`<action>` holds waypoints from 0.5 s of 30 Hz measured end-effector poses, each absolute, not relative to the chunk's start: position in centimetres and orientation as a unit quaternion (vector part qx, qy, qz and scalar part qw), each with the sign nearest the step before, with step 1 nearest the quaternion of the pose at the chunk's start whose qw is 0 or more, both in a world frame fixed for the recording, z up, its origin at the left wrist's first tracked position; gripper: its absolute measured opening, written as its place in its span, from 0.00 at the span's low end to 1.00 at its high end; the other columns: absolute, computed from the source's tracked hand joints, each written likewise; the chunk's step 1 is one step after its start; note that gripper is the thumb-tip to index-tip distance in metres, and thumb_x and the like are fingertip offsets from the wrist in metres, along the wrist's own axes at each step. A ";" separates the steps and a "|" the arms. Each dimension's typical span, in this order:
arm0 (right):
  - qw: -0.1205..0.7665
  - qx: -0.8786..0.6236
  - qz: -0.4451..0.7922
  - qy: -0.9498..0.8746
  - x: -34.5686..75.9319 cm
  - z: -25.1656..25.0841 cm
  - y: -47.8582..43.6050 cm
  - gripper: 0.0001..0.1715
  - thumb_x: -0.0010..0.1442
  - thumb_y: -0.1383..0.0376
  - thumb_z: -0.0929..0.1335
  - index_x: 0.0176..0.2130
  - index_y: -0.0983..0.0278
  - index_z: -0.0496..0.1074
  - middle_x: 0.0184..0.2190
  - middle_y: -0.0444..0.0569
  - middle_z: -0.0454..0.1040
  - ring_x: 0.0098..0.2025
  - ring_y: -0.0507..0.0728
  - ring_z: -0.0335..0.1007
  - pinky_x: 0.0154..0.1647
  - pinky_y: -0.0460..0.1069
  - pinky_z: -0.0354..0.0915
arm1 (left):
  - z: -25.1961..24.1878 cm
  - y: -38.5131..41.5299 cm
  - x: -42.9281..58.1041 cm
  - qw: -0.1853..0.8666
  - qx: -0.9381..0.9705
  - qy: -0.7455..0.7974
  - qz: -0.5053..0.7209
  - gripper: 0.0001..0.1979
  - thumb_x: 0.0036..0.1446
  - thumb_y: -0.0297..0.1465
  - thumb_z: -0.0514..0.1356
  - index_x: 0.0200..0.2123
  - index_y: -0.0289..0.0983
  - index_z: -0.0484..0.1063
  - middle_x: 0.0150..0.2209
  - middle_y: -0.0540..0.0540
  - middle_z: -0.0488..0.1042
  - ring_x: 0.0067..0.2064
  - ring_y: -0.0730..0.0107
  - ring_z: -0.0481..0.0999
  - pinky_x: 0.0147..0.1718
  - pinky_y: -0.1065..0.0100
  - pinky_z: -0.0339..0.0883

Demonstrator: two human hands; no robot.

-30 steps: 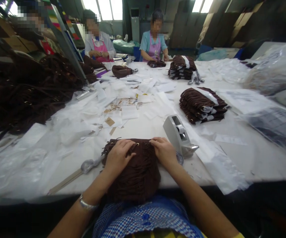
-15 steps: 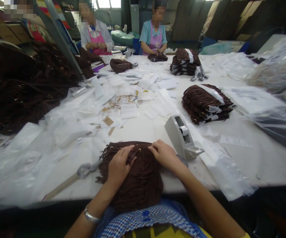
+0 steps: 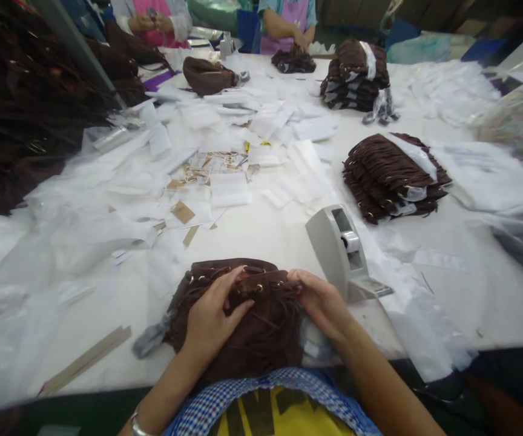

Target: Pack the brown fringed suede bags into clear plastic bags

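A dark brown fringed suede bag (image 3: pixel 261 330) lies at the near edge of the white table (image 3: pixel 252 233), right in front of me. My left hand (image 3: pixel 209 318) rests on its top with fingers stretched toward the eyelet rim. My right hand (image 3: pixel 322 303) grips the bag's right side, fingers curled over the rim. A grey wrapped strap end (image 3: pixel 149 339) sticks out to the left of the bag.
A grey tape dispenser (image 3: pixel 343 251) stands just right of my hands. Stacks of brown fringed bags (image 3: pixel 391 178) (image 3: pixel 356 75) lie further back on the right. Loose white wrappers and paper tags (image 3: pixel 207 166) cover the middle and left. A heap of brown bags (image 3: pixel 20 115) fills the left. Two other people work at the far end.
The bag has been pulled nearer and folded, its rim with eyelets now turned up. My head tilted down, so the far workers slid to the top edge.
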State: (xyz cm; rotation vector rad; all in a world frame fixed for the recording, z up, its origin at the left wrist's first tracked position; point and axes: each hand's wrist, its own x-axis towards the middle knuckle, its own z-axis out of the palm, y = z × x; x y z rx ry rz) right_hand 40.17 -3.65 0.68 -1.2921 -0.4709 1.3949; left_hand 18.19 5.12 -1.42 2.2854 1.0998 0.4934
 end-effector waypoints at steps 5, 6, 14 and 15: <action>0.428 -0.685 0.456 -0.374 41.2 0.9 -2.8 0.20 0.60 0.53 0.69 0.25 0.64 0.69 0.27 0.44 0.66 0.32 0.54 0.61 0.37 0.48 0.59 | -0.8 5.6 17.7 0.250 0.825 0.449 0.235 0.29 0.56 0.28 0.63 0.61 0.45 0.62 0.53 0.46 0.73 0.36 0.70 0.77 0.37 0.69 0.73; 0.422 -0.699 0.426 -0.389 41.2 0.7 -2.7 0.19 0.61 0.53 0.69 0.27 0.64 0.70 0.28 0.45 0.67 0.33 0.54 0.62 0.37 0.49 0.59 | -0.7 5.7 17.7 0.242 0.826 0.448 0.242 0.29 0.56 0.28 0.63 0.61 0.44 0.62 0.54 0.46 0.73 0.38 0.69 0.77 0.38 0.68 0.73; 0.460 -0.751 0.226 -0.416 40.8 -0.1 -3.2 0.13 0.67 0.62 0.63 0.48 0.60 0.73 0.41 0.49 0.74 0.32 0.53 0.68 0.37 0.49 0.65 | -0.4 6.0 18.1 0.214 0.872 0.344 0.275 0.13 0.60 0.27 0.60 0.48 0.42 0.72 0.50 0.45 0.75 0.50 0.63 0.76 0.51 0.63 0.70; 0.452 -0.752 0.226 -0.424 40.8 -0.1 -3.4 0.15 0.68 0.63 0.61 0.51 0.59 0.72 0.42 0.49 0.75 0.32 0.52 0.69 0.38 0.49 0.66 | -0.4 6.0 18.0 0.214 0.880 0.330 0.266 0.11 0.60 0.26 0.59 0.45 0.41 0.73 0.48 0.46 0.76 0.49 0.64 0.76 0.51 0.63 0.70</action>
